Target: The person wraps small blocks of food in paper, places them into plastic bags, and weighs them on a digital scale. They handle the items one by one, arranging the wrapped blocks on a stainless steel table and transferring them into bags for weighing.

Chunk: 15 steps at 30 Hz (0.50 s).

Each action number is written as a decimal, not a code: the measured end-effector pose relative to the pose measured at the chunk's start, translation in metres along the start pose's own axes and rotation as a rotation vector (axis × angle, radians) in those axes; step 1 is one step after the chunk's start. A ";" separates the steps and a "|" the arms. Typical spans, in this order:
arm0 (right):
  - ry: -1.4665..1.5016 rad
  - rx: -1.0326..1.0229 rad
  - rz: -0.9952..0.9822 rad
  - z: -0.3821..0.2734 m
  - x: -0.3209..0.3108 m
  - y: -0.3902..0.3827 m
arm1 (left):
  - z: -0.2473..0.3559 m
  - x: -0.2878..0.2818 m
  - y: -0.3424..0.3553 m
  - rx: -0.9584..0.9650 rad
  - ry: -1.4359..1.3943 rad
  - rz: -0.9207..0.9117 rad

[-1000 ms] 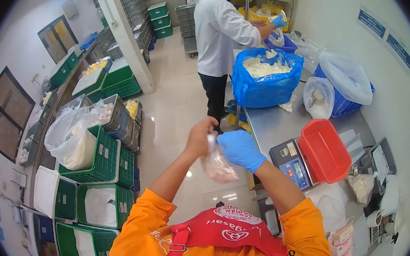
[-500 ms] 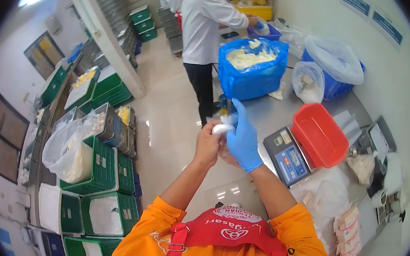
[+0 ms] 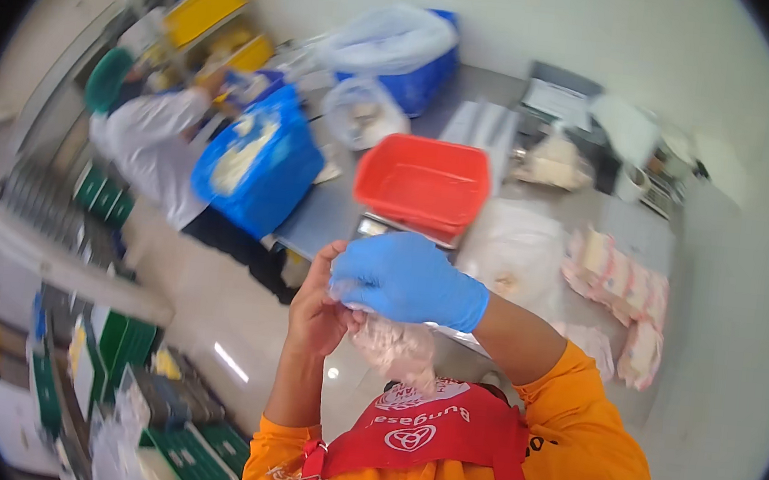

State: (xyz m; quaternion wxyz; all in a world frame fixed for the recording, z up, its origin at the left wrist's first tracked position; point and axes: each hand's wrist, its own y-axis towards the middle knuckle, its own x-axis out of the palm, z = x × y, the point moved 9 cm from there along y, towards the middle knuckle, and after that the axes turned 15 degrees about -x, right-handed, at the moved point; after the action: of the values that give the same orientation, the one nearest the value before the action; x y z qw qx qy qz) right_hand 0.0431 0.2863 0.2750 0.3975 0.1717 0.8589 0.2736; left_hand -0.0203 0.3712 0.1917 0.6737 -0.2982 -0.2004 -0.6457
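A clear plastic bag (image 3: 395, 345) with pale pinkish contents hangs in front of my red apron. My bare left hand (image 3: 315, 306) is closed at the bag's gathered top. My right hand (image 3: 408, 279), in a blue glove, is closed over the same spot from the other side, and its fingertips are partly hidden. Just beyond the glove, a red plastic tub (image 3: 423, 177) sits on a digital scale (image 3: 372, 227), most of which the tub and my hand cover.
On the metal table (image 3: 307, 223) stand a blue-lined container of white powder (image 3: 237, 156), a blue bin with a clear liner (image 3: 390, 42) and filled pink-and-white packs (image 3: 617, 276). A co-worker in white (image 3: 158, 140) stands at the far left. Green crates (image 3: 187, 462) fill the lower left.
My view has swung right, so the table and red tub now lie straight ahead. Both hands stay together on the bag, now nearer my chest; the gloved hand has turned over its top.
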 end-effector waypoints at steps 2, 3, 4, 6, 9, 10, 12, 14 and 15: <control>-0.044 0.008 0.220 0.008 -0.043 -0.026 | -0.027 0.019 0.025 -0.076 0.129 0.030; -0.068 0.006 0.325 0.010 -0.066 -0.040 | -0.042 0.027 0.040 -0.106 0.193 0.046; -0.117 -0.020 0.446 0.005 -0.089 -0.055 | -0.058 0.044 0.052 -0.122 0.345 -0.067; -0.240 0.060 0.432 -0.001 -0.125 -0.084 | -0.092 0.079 0.078 -0.188 0.506 -0.151; -0.340 0.121 0.435 -0.015 -0.174 -0.130 | -0.112 0.115 0.133 -0.235 0.585 -0.200; -0.358 0.133 0.446 -0.020 -0.190 -0.148 | -0.116 0.129 0.153 -0.253 0.536 -0.207; -0.340 0.251 0.609 -0.043 -0.230 -0.190 | -0.125 0.155 0.199 -0.245 0.495 -0.193; -0.340 0.351 0.738 -0.058 -0.255 -0.240 | -0.128 0.178 0.245 -0.190 0.513 -0.148; -0.367 0.403 0.787 -0.065 -0.268 -0.272 | -0.131 0.198 0.268 -0.205 0.611 -0.181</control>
State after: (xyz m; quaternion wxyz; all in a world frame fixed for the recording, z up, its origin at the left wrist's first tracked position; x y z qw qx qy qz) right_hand 0.1387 -0.0875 0.3029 0.3676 0.6028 0.6804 0.1964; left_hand 0.2472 0.1335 0.1860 0.6091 -0.1383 0.0513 -0.7792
